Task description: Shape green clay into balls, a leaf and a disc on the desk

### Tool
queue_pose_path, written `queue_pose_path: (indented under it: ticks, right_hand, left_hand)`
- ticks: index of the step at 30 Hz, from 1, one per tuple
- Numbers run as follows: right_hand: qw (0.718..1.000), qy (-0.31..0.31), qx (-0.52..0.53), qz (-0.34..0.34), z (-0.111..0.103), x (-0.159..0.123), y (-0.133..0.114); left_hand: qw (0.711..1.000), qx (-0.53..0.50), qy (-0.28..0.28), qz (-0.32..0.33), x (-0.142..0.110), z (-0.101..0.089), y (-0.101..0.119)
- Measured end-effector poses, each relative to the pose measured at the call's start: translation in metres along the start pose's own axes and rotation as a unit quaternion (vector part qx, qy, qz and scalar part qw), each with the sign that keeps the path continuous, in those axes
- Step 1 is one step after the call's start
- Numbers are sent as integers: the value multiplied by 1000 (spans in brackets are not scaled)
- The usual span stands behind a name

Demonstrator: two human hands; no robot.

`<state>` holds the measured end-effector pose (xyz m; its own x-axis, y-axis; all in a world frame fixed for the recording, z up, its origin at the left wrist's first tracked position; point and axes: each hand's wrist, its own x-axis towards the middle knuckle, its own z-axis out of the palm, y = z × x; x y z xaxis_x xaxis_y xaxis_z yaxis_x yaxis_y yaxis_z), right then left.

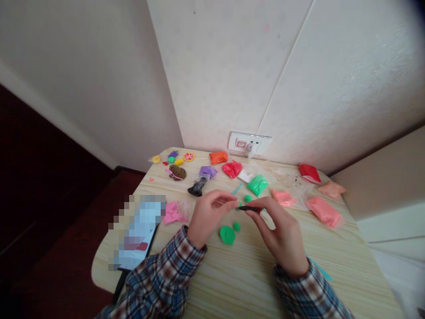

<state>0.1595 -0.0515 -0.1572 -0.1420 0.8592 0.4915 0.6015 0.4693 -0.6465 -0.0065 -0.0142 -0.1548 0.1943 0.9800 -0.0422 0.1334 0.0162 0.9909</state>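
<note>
My left hand [209,217] is closed in a pinch, with a tiny bit of green clay [239,204] at its fingertips. Between the thumb and fingers of my right hand [282,235] is a thin black piece [247,208], its tip meeting the green bit; what kind of thing it is cannot be made out. Below the hands on the table lie a flat green clay disc [227,235] and a small green clay ball [237,226]. Another green ball [248,198] sits just beyond my fingertips, near a thin blue stick [237,189].
A phone [139,235], partly pixelated, lies on the table [232,283] at left. Clay packets surround the hands: pink [175,212], black [197,187], green [257,184], coral [323,211]. Small clay models [177,172] stand back left. A wall socket [249,143] holds a plug.
</note>
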Motion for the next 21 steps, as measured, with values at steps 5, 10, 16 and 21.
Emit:
queue_pose_path:
  ticks: [5,10,16,21]
  right_hand:
    - [997,20,-27,68,1,-1,14]
    - [997,-47,-18,63,8,-2,20]
    - [994,-81,-27,70,11,-3,19]
    - [992,-56,-11,108,12,-5,23]
  left_hand:
    - [895,346,226,166,6,-19,-5]
    - [866,433,220,117,9,-27,-17]
    - [877,423,199,109,10,-30,-21]
    - [889,409,186,94,11,-34,-24]
